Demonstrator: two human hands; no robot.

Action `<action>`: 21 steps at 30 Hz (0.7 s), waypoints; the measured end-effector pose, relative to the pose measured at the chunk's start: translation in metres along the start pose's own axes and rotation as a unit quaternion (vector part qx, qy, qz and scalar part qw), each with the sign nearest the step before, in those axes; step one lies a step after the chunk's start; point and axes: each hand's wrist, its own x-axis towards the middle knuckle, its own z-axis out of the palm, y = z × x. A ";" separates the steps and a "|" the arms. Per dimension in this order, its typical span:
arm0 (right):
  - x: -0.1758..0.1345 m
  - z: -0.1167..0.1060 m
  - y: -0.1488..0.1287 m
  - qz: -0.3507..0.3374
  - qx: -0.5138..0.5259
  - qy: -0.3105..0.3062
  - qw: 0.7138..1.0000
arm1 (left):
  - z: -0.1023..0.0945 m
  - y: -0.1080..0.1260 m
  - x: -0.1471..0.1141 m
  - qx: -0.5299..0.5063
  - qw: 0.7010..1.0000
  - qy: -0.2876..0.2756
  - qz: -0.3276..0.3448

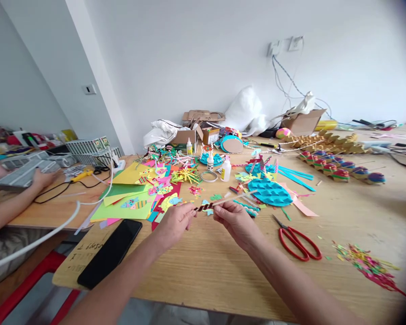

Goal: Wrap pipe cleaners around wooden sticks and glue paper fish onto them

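Wooden table (352,210); white plastic (305,104) atop carton (302,122); hands (178,220) hold stick (238,197)

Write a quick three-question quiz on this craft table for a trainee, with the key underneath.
1. Multiple choice: what do the left hand and right hand hold between them?
a) a bottle
b) a thin stick with dark bands
c) a cardboard box

2. True or false: the red-handled scissors lie nearer the right hand than the left.

3. Fill in the blank: the black phone lies on the person's ___ side.

Key: 1. b; 2. true; 3. left.
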 end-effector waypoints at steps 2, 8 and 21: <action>0.002 0.001 0.005 0.004 -0.033 0.035 0.999 | 0.002 0.000 0.001 0.068 0.997 0.020 0.012; 0.011 0.002 0.019 -0.041 -0.144 0.101 0.984 | 0.010 -0.002 0.006 0.232 0.971 0.061 0.018; -0.005 -0.005 -0.013 -0.331 -0.789 -0.070 0.513 | 0.003 -0.010 0.003 0.239 0.970 -0.043 -0.012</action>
